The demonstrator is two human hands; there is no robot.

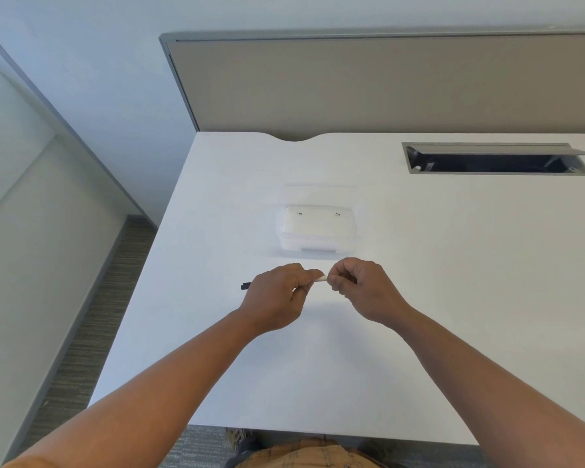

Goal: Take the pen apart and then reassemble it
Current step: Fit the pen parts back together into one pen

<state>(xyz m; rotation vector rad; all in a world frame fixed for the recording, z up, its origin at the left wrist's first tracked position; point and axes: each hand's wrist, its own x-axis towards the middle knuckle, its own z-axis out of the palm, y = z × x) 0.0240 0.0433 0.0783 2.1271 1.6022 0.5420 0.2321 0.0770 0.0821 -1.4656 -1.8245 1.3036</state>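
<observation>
A: What sits furthest left of the clear box?

B: The black end of the pen (246, 285), poking out past the left hand (277, 295), nearer the person than the clear box (319, 228) and a little left of it.

A: And that hand?

B: Fingers curled shut around the pen's body, just above the white counter (453, 265).

A: Further right?

B: A short pale stretch of the pen shows between the two hands, straight in front of the box. The right hand (362, 288) pinches that end with thumb and fingertips closed on it. I cannot tell whether the pen is still in one piece.

A: Anything beyond the box?

B: To its right and further back, an open cable hatch (497, 160) is set into the counter, and a grey divider panel (385, 86) stands behind everything.
</observation>
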